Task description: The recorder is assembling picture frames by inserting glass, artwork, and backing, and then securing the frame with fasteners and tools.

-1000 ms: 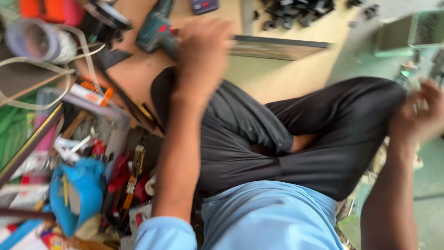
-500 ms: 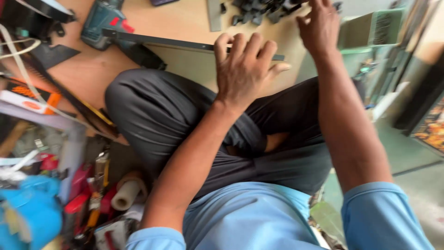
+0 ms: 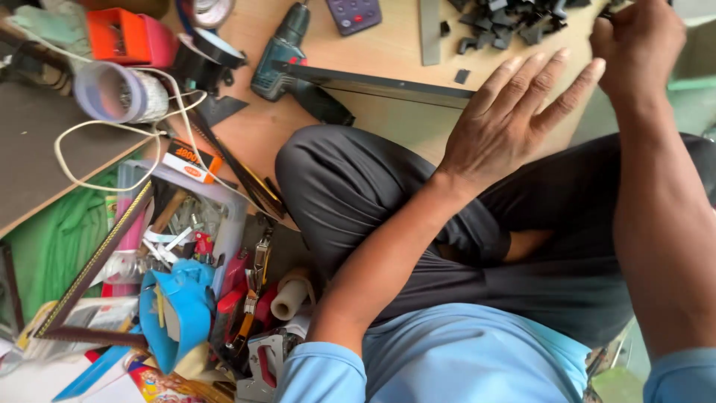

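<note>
Hands at a long dark bar — seen from above.
A drill (image 3: 287,56) lies at eleven o'clock; the dark bar (image 3: 373,83) runs rightward from it across the tabletop (image 3: 388,37). The left hand (image 3: 507,123) rests on the bar, fingers spread flat. At one o'clock the right hand (image 3: 634,41) is curled — whether it holds anything, I cannot tell.

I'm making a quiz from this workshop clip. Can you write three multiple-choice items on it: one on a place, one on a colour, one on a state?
1. Where does the cordless drill lie?
A. on the wooden board
B. in the person's lap
C. in the orange box

2. What colour are the person's sleeves?
A. red
B. light blue
C. white

3. How is the left hand?
A. clenched
B. holding the drill
C. flat, fingers spread, on the dark strip

Key: 1 A, it rests on bare board; 2 B, both cuffs are light blue; 3 C, the fingers fan out.
</note>
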